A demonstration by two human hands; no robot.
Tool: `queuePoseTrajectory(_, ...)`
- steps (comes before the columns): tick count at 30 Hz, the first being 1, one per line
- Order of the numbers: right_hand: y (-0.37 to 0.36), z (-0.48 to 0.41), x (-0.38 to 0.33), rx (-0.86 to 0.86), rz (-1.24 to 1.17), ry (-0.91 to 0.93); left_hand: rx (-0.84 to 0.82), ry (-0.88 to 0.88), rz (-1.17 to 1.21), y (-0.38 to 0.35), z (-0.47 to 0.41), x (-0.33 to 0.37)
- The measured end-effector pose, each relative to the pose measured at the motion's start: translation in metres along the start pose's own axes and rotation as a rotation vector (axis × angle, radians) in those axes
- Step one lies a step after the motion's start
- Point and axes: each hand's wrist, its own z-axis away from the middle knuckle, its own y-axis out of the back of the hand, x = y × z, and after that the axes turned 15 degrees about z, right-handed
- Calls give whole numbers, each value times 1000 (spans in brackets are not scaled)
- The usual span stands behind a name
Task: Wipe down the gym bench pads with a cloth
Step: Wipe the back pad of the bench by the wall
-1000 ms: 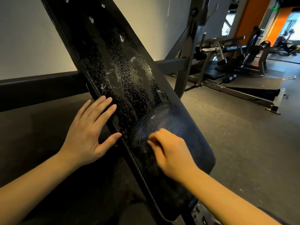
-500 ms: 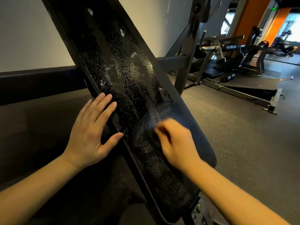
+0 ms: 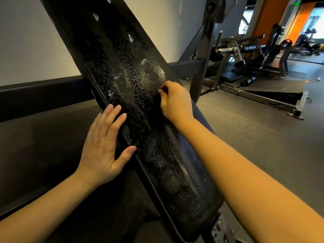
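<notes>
A long black inclined bench pad [image 3: 122,55] runs from upper left to lower right, its upper part beaded with droplets and its lower part smeared in streaks. My left hand [image 3: 103,148] rests flat with straight fingers on the pad's left edge. My right hand [image 3: 175,102] is curled on the middle of the pad, near its right edge. It presses a small dark cloth [image 3: 155,100] that shows only as a dark patch beside the fingers and is mostly hidden.
The bench's grey steel upright and crossbar [image 3: 201,67] stand right behind the pad. Further gym machines [image 3: 254,55] fill the back right on a dark rubber floor [image 3: 263,146]. A wall with a dark base strip [image 3: 43,92] runs along the left.
My right hand has slid up the pad from its lower part to the middle, leaving smeared streaks below. My left hand stays on the left edge.
</notes>
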Motion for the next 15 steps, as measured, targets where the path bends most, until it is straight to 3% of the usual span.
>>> queuePoseTrajectory(3, 14, 77, 1, -14, -117, 135, 4, -5, 1, 0, 0, -1)
queuePoseTrajectory(6, 42, 177, 27, -153, -215, 330, 19, -4, 15, -3, 1, -1)
queuePoseTrajectory(10, 52, 199, 80, -175, -55, 522, 35, -8, 43, -7, 1, -3)
queuePoseTrajectory(12, 38, 160, 86, -116, 28, 480, 42, -9, 53, -9, 1, -2)
queuePoseTrajectory(15, 9, 76, 71, 0, 81, 174, 48, 0, 57, -11, 2, 0)
